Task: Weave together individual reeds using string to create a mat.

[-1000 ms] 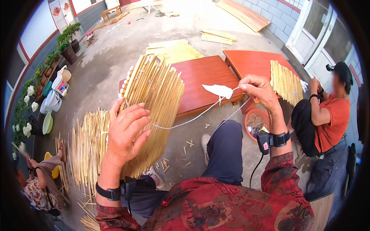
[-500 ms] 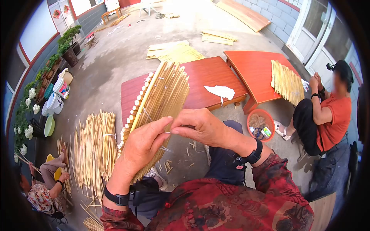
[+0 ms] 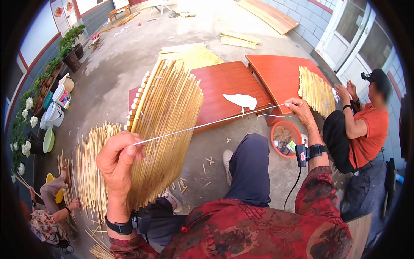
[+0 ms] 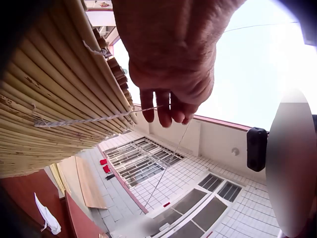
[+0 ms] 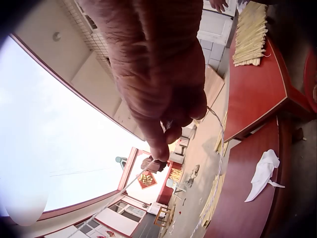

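Note:
A thin white string [image 3: 207,125] stretches nearly straight between both hands. My left hand [image 3: 115,162] pinches it beside the bound edge of a mat of straw-coloured stalks [image 3: 166,125], with thumb and fingers curled together. In the left wrist view, a twisted length of the string [image 4: 89,120] runs from the stalks to that hand [image 4: 171,74]. Far out to the right, my right hand [image 3: 302,113] pinches the string's other end, and a loose tail loops below the fingers. The mat stands tilted in front of the red table [image 3: 215,82], pale round stalk ends lining its left edge.
A white scrap [image 3: 241,101] lies on the table. A second red table [image 3: 280,73] bears another stalk mat [image 3: 317,90]. An orange basket [image 3: 276,149] sits on the floor, with loose stalks [image 3: 92,166] at left. Another person [image 3: 366,125] sits right; one more is at far left.
Half a second ago both hands were together in front of the mat, pinching the string. Now the right hand has swung out to the right, the left slightly left, and the string is drawn taut.

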### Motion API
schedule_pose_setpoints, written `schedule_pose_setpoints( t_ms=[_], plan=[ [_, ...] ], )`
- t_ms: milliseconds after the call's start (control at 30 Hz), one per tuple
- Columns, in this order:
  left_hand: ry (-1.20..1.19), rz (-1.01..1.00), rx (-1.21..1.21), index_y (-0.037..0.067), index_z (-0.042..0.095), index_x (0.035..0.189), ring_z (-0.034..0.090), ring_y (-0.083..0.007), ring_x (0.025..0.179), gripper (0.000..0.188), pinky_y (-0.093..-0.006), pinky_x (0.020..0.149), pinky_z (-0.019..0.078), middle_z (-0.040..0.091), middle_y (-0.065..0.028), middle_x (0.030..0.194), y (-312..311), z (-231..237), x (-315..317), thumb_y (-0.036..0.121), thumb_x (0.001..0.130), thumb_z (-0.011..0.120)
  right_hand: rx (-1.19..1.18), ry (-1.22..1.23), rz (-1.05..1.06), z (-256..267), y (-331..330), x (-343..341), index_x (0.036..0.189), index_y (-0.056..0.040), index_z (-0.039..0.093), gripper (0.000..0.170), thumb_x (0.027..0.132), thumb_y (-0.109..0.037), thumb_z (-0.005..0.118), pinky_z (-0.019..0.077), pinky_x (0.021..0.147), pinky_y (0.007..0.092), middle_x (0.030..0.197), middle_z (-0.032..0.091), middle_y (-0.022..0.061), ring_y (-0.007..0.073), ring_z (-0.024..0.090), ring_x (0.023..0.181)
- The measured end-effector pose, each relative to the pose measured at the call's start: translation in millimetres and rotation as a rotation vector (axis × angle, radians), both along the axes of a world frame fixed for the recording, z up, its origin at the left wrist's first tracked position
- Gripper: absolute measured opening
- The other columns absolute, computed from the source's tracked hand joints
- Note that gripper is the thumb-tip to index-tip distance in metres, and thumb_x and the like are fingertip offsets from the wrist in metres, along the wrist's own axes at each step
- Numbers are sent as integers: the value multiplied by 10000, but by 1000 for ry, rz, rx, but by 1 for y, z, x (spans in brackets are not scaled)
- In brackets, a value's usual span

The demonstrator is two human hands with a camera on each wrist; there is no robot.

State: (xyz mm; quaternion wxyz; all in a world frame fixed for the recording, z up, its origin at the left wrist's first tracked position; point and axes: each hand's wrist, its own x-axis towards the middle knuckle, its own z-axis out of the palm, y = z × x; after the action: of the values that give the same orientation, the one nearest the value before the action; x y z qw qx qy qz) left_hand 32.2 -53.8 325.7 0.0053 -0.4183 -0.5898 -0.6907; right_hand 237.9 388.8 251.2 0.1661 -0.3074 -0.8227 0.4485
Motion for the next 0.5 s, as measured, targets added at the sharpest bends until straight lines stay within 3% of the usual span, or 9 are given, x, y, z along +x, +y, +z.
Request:
schedule_pose_setpoints(
  t_ms=[67,100,133,200,333,400,433,500],
  plan=[
    [364,-68,36,25,590,809,528,-155,627,77,-331,715,432,547,-45,640,0,9,-9,101,796,588,-12,54,-15,-14,6,7,793,-49,635,111,805,-155,605,389,596,198,676,541,-47,48,470,635],
    [357,-146,-109,45,601,773,548,-189,669,93,-394,809,397,566,-42,652,-4,17,-7,138,767,605,-18,66,-53,-21,10,9,786,-35,627,116,805,-147,606,386,594,196,675,536,-47,48,460,637],
    [359,-148,-109,45,601,773,548,-189,669,93,-394,809,397,566,-42,652,0,16,-4,138,767,605,-18,67,-55,-31,19,11,786,-35,627,116,805,-147,606,386,594,196,675,536,-47,48,460,637],
    [764,-107,-594,65,608,737,559,-212,711,139,-425,828,389,583,-30,669,8,11,7,202,735,629,84,101,-187,-48,31,14,785,-21,621,125,802,-144,609,385,609,198,675,529,-46,49,457,644],
    [865,-46,-683,71,608,723,560,-225,772,197,-459,877,361,598,-31,745,12,6,15,262,702,649,154,206,-200,-51,37,8,795,-19,616,119,804,-137,605,374,594,190,668,517,-48,40,443,629],
    [947,-53,-672,63,603,700,565,-220,846,251,-461,920,335,606,-31,859,14,8,14,308,686,658,139,169,-34,-25,13,-7,812,-24,617,113,806,-135,600,372,574,189,666,514,-49,36,439,622],
    [888,-115,-696,59,598,687,556,-222,928,216,-464,924,339,594,-40,961,14,3,12,259,674,679,129,142,22,-12,-6,-14,828,-38,619,110,812,-145,595,387,564,200,659,521,-41,42,464,627],
    [914,-67,-658,58,594,675,547,-219,954,193,-461,916,349,592,-40,981,14,-3,9,223,660,692,118,102,87,7,-42,-28,831,-37,616,111,815,-144,592,405,574,213,668,537,-29,52,487,642]
  ],
)
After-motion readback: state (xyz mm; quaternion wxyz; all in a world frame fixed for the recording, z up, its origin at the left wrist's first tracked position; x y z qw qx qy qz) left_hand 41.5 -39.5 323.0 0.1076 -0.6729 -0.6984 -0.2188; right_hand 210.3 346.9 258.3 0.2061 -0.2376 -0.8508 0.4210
